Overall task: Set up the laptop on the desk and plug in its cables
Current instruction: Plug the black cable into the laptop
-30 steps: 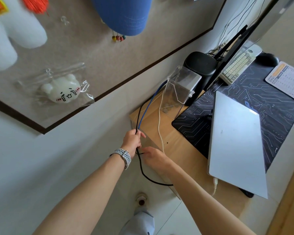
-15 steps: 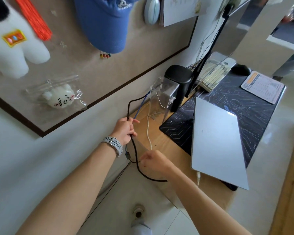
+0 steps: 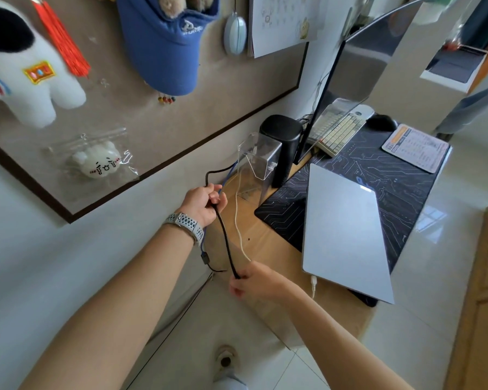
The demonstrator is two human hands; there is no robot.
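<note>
- The light wooden desk [image 3: 268, 243] stood against the white wall, below the brown-framed felt pinboard [image 3: 209, 88].
- A dark circuit-patterned desk mat [image 3: 400, 187] covered most of the desk.
- The closed silver laptop [image 3: 347, 235] lay on that mat near the desk's front edge.
- A thin cream cable [image 3: 238, 220] ran across the bare wood left of the laptop, and a white plug [image 3: 313, 281] sat at the laptop's near corner.
- The braided black cable [image 3: 226, 243] stretched beside the desk's left edge between both hands.
- The left hand [image 3: 202, 205], wearing a grey perforated watch band [image 3: 185, 223], curled around the black cable's upper part.
- The right hand [image 3: 254, 281] pinched the black cable's lower end; the plug itself was hidden.
</note>
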